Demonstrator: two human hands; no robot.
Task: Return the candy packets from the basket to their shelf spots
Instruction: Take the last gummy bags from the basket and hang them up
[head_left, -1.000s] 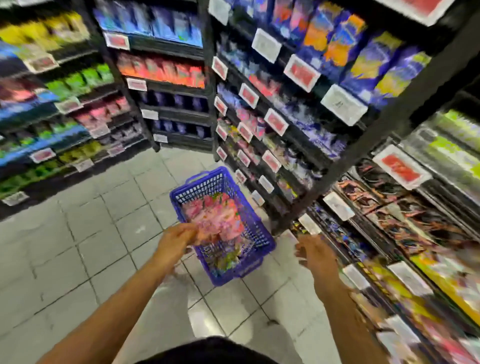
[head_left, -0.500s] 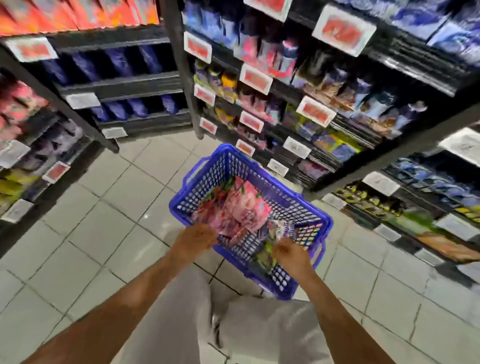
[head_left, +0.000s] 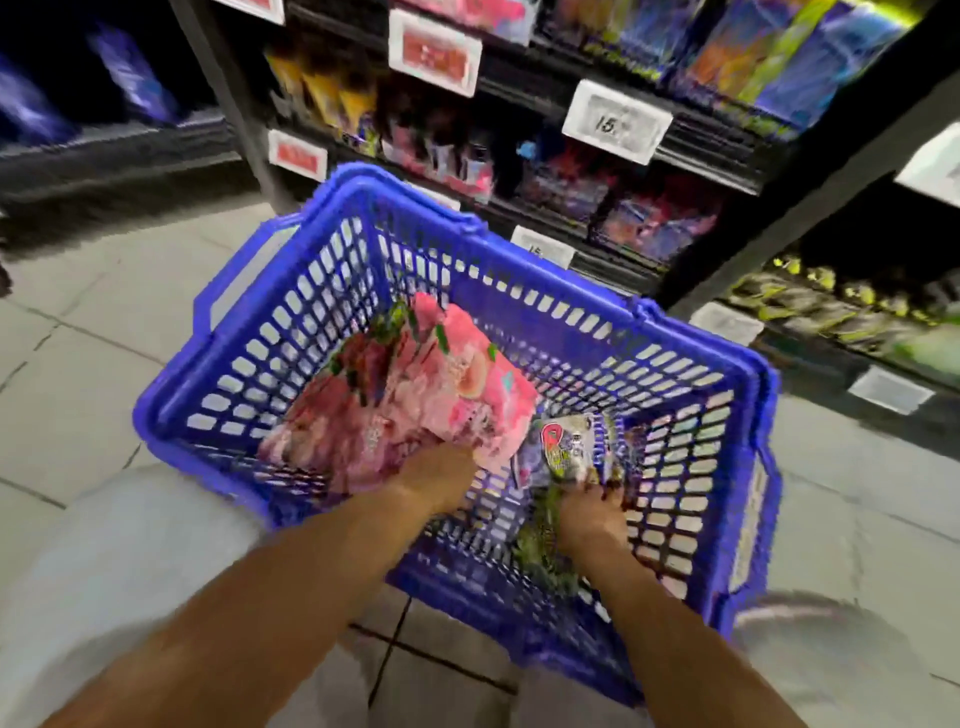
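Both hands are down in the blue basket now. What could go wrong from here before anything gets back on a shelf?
1. The left hand holds a whole bunch of pink packets; lifted together, some may slip out.
2. The right hand is among the mixed packets near the basket wall, so it may grab the wrong kind.
3. The shelf labels are blurred here, so a packet could end up in the wrong spot.
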